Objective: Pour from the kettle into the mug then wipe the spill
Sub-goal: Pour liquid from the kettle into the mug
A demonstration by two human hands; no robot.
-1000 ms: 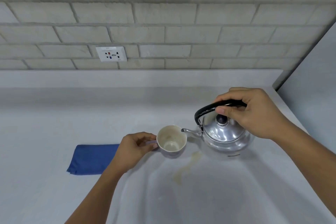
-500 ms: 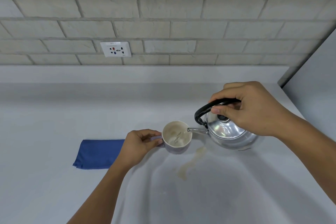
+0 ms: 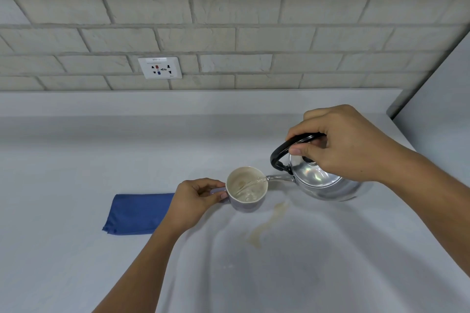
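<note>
A shiny metal kettle (image 3: 323,183) with a black handle is tilted to the left, its spout over the rim of a pale mug (image 3: 246,188). A thin stream of water runs from the spout into the mug. My right hand (image 3: 346,145) grips the kettle's handle from above. My left hand (image 3: 195,198) holds the mug's handle; the mug stands on the grey counter (image 3: 76,160). A brownish spill (image 3: 267,223) streaks the counter just in front of the mug and kettle. A folded blue cloth (image 3: 137,213) lies flat left of my left hand.
A brick wall with a white power socket (image 3: 160,67) rises behind the counter. A grey vertical panel (image 3: 442,99) bounds the counter on the right.
The kettle has tipped further toward the mug, and water now streams from the spout into it. My left hand has kept hold of the mug's handle.
</note>
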